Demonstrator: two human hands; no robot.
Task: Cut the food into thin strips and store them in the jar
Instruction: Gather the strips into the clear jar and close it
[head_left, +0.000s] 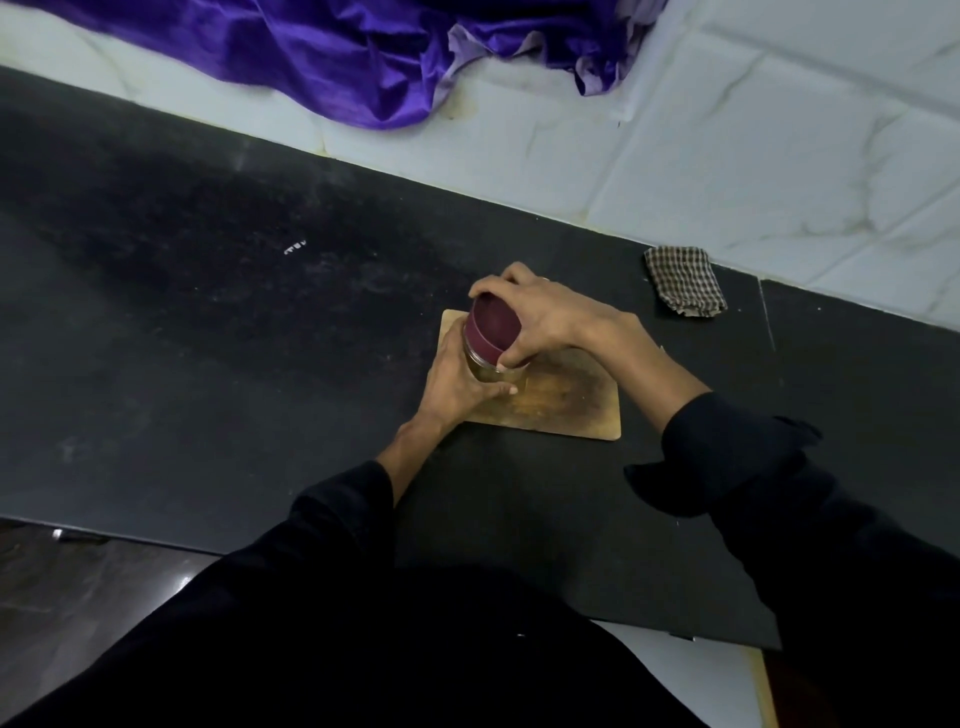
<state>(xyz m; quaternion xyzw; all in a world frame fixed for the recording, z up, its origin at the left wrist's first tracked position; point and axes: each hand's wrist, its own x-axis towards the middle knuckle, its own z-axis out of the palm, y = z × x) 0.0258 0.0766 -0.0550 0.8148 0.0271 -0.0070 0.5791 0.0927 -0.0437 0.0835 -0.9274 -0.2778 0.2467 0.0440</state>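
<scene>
Left hand (457, 384) grips the glass jar (480, 366) on the wooden cutting board (566, 405); right hand (540, 312) grasps its maroon lid (491, 330). No food lies on the board, so cutting seems finished; whether the lid is being closed or opened cannot be told.

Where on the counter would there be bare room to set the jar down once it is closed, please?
The widest bare patch is the black counter left of the cutting board, up to the tiled wall. A narrower strip lies between the board and the checkered cloth. The board's left end is crowded: the left hand grips the jar while the right hand holds its lid.
</scene>
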